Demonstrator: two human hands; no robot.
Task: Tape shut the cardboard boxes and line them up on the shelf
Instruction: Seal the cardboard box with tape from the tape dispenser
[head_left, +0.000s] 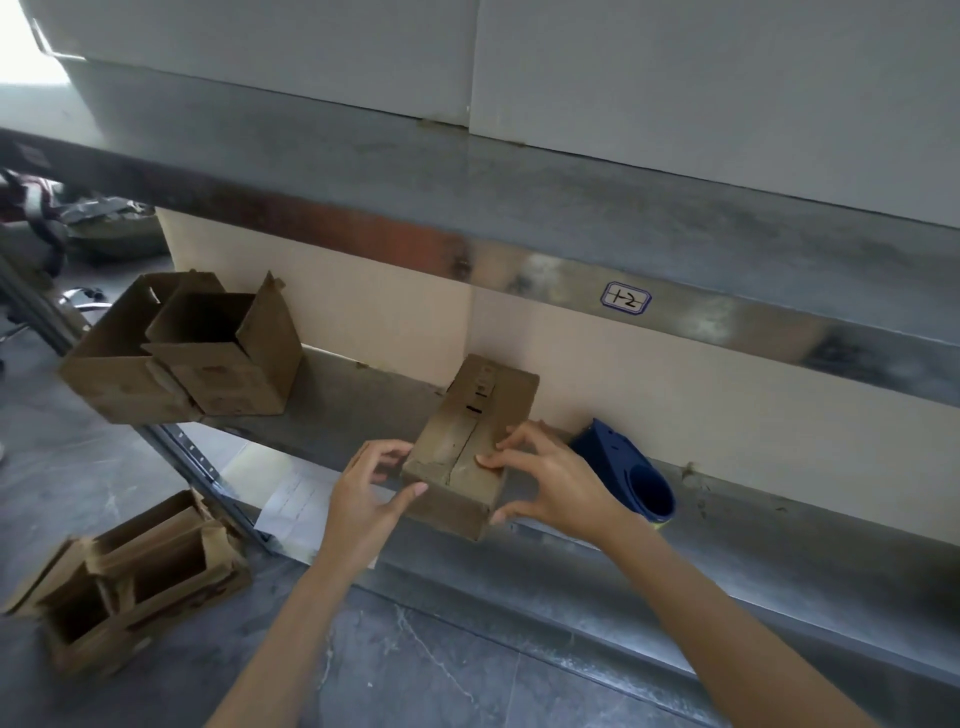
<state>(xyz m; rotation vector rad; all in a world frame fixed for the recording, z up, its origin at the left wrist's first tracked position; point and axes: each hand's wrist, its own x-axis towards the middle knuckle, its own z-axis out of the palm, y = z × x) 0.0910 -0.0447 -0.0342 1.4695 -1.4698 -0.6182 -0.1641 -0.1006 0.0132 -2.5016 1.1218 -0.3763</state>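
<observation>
A closed box (470, 431) lies lengthwise on the lower shelf (779, 540), its far end close to the beige back panel (727, 405) and its near end jutting past the shelf's front lip; whether it rests fully on the metal or is lifted a little cannot be told. A seam runs along the middle of its top. The left hand (371, 491) grips its left side, fingers curled round the edge and thumb against the near face. The right hand (553, 478) grips the other side, fingertips pressed on the top beside the seam and thumb hooked under the near right corner. Just to the right, behind the right hand and touching the back panel, lies a blue tool (631, 470) with a round opening, close enough to crowd that side of the box. Well to the left, at the shelf's end, stand two open boxes (223, 364), touching each other, flaps up, the outer one hanging over the edge. Bare shelf lies between them and the held box. More floor boxes (130, 587), open and ragged, sit packed together on the grey floor (415, 665) below left. A sheet of paper (301, 499) lies under the shelf near the left wrist. Above, an upper shelf (519, 197) carries white cartons (675, 78), and its front rail bears a small label (626, 298).
</observation>
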